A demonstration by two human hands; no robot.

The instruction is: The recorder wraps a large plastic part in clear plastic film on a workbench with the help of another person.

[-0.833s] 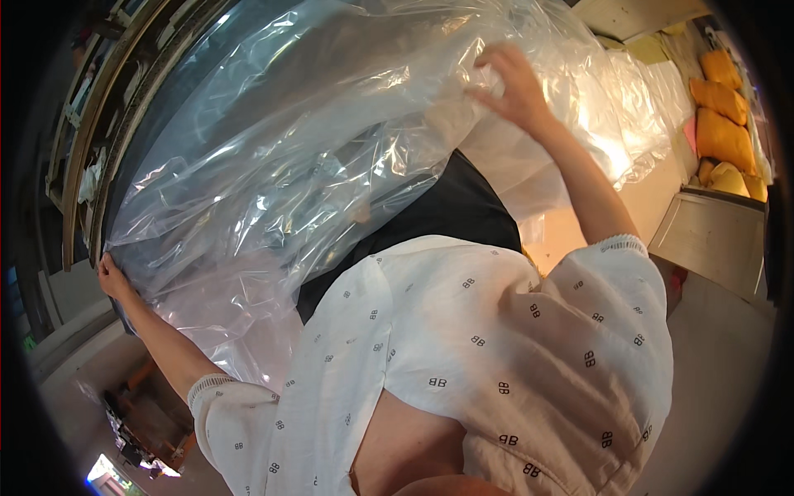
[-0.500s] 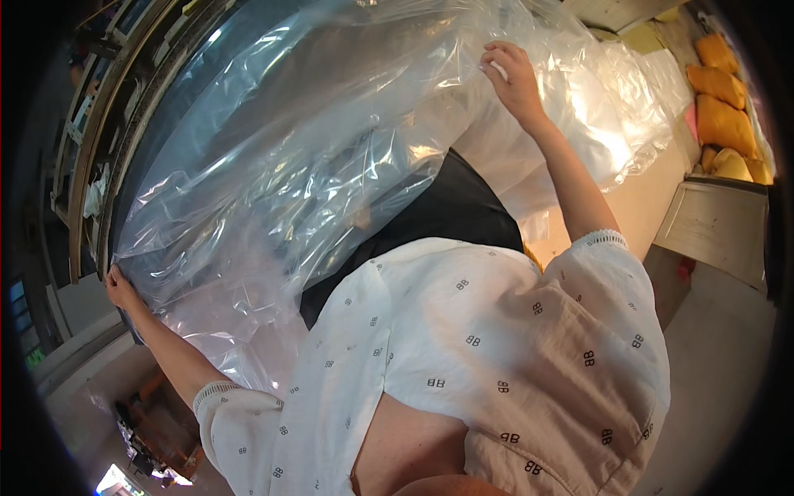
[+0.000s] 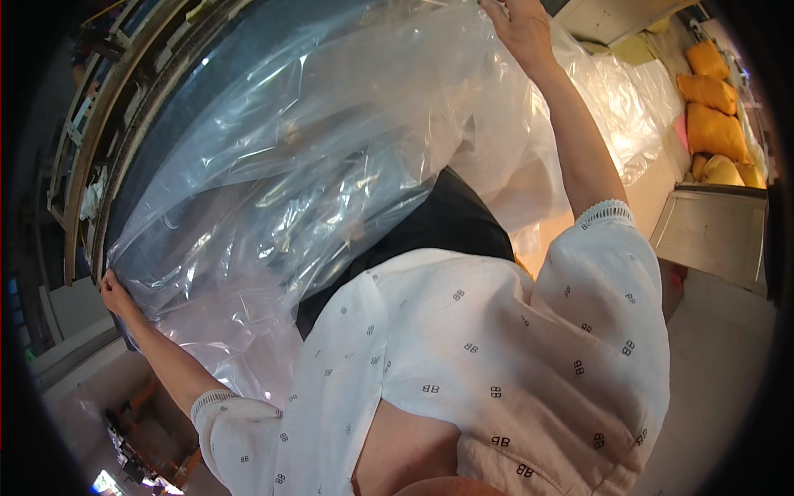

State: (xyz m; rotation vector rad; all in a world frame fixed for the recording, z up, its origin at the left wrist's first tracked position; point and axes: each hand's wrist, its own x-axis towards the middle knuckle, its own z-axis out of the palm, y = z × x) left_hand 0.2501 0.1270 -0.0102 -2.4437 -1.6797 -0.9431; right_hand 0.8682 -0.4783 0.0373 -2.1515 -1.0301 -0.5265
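Note:
A large sheet of clear plastic film (image 3: 347,124) spreads in loose, shiny folds over the dark work surface and across my lap. At the far left my left hand (image 3: 116,293) is closed, its fingertips pinching a corner of the film near the surface's edge. My right arm stretches forward to the top of the view. There my right hand (image 3: 525,33) has its fingers bent together on the film's far part. The upper border of the picture cuts off some of those fingertips.
Metal rails (image 3: 124,124) run along the left side. More crumpled film (image 3: 624,107) lies to the right of my right arm. Beyond it are several orange bundles (image 3: 715,132) and a pale panel (image 3: 713,236). Dark equipment (image 3: 153,430) stands at the lower left.
My right hand has moved forward, up to the top of the view, and the film is drawn out with it. My left hand stays nearly in place, holding the corner.

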